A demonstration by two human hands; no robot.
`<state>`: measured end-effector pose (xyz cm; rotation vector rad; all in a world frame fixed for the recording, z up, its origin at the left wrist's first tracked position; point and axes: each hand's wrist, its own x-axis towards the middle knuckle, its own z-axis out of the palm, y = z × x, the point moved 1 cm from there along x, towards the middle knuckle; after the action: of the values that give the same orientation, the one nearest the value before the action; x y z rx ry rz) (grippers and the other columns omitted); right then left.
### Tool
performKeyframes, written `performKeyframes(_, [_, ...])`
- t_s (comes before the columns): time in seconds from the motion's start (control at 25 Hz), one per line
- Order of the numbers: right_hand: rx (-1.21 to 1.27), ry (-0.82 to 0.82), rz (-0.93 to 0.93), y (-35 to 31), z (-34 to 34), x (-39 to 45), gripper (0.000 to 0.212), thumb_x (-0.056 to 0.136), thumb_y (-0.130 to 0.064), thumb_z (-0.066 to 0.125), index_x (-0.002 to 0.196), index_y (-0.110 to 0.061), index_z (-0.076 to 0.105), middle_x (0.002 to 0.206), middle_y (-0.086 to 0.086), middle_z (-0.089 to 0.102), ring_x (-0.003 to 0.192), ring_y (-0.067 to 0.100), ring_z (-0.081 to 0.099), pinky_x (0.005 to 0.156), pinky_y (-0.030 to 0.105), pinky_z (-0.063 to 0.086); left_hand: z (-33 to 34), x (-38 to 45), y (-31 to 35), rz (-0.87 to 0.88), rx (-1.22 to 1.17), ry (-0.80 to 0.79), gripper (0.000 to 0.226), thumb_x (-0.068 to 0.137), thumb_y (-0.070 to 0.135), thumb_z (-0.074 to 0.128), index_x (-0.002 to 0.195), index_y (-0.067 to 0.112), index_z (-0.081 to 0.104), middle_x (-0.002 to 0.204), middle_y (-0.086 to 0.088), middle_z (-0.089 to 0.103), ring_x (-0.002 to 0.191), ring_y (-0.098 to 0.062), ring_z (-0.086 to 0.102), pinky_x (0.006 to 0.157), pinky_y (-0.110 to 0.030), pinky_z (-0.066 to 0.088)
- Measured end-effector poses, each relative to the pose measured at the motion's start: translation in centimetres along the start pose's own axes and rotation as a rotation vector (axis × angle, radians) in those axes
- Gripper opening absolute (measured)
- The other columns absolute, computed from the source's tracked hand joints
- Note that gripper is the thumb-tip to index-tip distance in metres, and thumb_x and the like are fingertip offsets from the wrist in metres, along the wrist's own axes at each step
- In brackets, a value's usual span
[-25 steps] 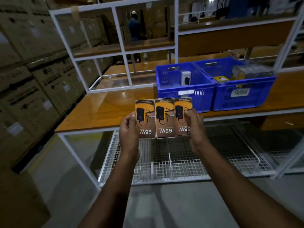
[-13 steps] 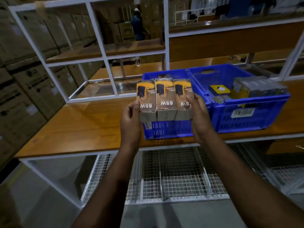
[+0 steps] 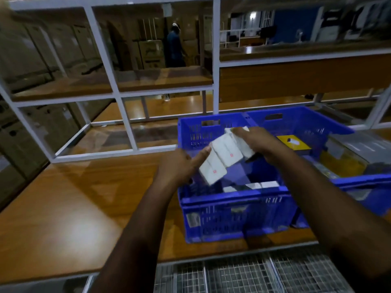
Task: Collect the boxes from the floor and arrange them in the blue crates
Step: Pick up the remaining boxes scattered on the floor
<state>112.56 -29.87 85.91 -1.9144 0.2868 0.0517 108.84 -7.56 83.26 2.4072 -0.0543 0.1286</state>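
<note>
Item: three small boxes (image 3: 225, 154), held as one row. Half a second ago the row was carried above the bench's front edge with the orange printed faces shown; it is now tipped over the left blue crate (image 3: 232, 203), white faces uppermost, slanting from the crate's near-left corner toward its far wall. The row is not yet set down.

Left hand (image 3: 179, 166): closed against the row's lower-left end, fingers extended along the nearest box. Right hand (image 3: 257, 142): closed over the upper-right end from above. How firmly each is pressed cannot be told through the blur.

Crate contents: white boxes are seen low inside, near the front wall. Right blue crate (image 3: 359, 182): touching the left one, already stocked with a yellow box (image 3: 293, 142) and grey packs (image 3: 364, 144).

Carrier: wooden bench (image 3: 74, 204), both crates toward its right end near the front edge.

Status: this load is judged at the placing step; only lowering and release remain.
</note>
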Motion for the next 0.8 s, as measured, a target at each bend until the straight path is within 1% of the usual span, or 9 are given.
performKeyframes(0.12, [-0.158,-0.080,0.070,1.9,1.8,2.5,0.044,0.091,-0.053,0.058,0.109,-0.013,0.058,0.102,0.013,0.064,0.080,0.032,0.065,0.047,0.033,0.054,1.1,2.9,-0.8,-0.053,0.312,-0.226,0.077,0.074,0.090,0.038,0.071,0.019,0.067,0.074,-0.004,0.072,0.070,-0.022,0.068,0.073,-0.034,0.057])
performKeyframes(0.28, [-0.237,-0.163,0.118,3.3,3.4,4.8,0.045,0.090,-0.052,0.057,0.106,-0.010,0.060,0.093,0.013,0.064,0.075,0.033,0.065,0.059,0.040,0.060,1.3,4.9,-0.5,-0.047,0.562,-0.265,0.071,0.072,0.088,0.047,0.076,0.020,0.067,0.079,-0.002,0.069,0.071,-0.020,0.062,0.065,-0.031,0.047])
performKeyframes(0.4, [-0.347,-0.253,0.109,3.1,3.8,5.8,0.047,0.088,-0.053,0.060,0.100,-0.008,0.058,0.085,0.014,0.060,0.071,0.035,0.065,0.064,0.044,0.061,1.8,6.0,0.7,0.034,0.510,-0.261,0.067,0.074,0.072,0.067,0.122,0.025,0.064,0.118,0.000,0.069,0.101,-0.021,0.064,0.079,-0.030,0.047])
performKeyframes(0.48, [-0.479,-0.309,0.102,3.7,4.4,6.3,0.054,0.087,-0.055,0.060,0.105,-0.005,0.057,0.094,0.019,0.063,0.075,0.038,0.067,0.067,0.049,0.061,4.1,5.9,1.0,0.028,0.403,-0.456,0.074,0.077,0.063,0.071,0.138,0.025,0.054,0.127,0.001,0.065,0.115,-0.019,0.061,0.094,-0.030,0.049])
performKeyframes(0.52, [-0.574,-0.327,0.082,4.2,4.8,6.5,0.058,0.087,-0.058,0.059,0.112,-0.006,0.057,0.103,0.019,0.064,0.082,0.038,0.068,0.072,0.049,0.061,5.6,5.7,0.7,0.030,0.405,-0.537,0.062,0.079,0.063,0.069,0.129,0.027,0.061,0.119,0.001,0.069,0.110,-0.019,0.064,0.091,-0.031,0.050])
performKeyframes(0.56, [-0.686,-0.335,0.049,4.8,5.2,6.7,0.063,0.087,-0.061,0.056,0.121,-0.008,0.056,0.115,0.018,0.064,0.091,0.037,0.067,0.080,0.048,0.059,6.9,5.6,0.0,0.041,0.414,-0.560,0.045,0.081,0.064,0.067,0.107,0.028,0.070,0.101,0.002,0.073,0.099,-0.019,0.068,0.081,-0.031,0.052])
performKeyframes(0.64, [-0.883,-0.331,-0.024,5.9,5.4,7.2,0.072,0.090,-0.066,0.045,0.138,-0.012,0.050,0.138,0.014,0.055,0.113,0.034,0.060,0.094,0.043,0.052,8.4,5.5,-0.8,0.054,0.392,-0.505,0.052,0.078,0.070,0.062,0.070,0.019,0.069,0.067,0.001,0.071,0.069,-0.018,0.071,0.063,-0.029,0.051])
performKeyframes(0.72, [-1.022,-0.294,-0.076,6.2,4.8,7.7,0.071,0.093,-0.066,0.035,0.144,-0.017,0.044,0.149,0.009,0.046,0.129,0.031,0.050,0.103,0.040,0.043,8.6,5.4,-1.1,0.023,0.370,-0.450,0.059,0.073,0.074,0.061,0.077,0.016,0.070,0.071,-0.002,0.074,0.068,-0.017,0.071,0.065,-0.030,0.054])
performKeyframes(0.8, [-1.138,-0.236,-0.086,6.0,3.7,8.1,0.059,0.098,-0.058,0.033,0.140,-0.021,0.051,0.147,0.006,0.048,0.130,0.029,0.049,0.105,0.041,0.040,8.9,5.1,-1.1,0.004,0.393,-0.405,0.053,0.077,0.069,0.065,0.099,0.021,0.067,0.095,-0.004,0.073,0.084,-0.020,0.067,0.069,-0.029,0.049])
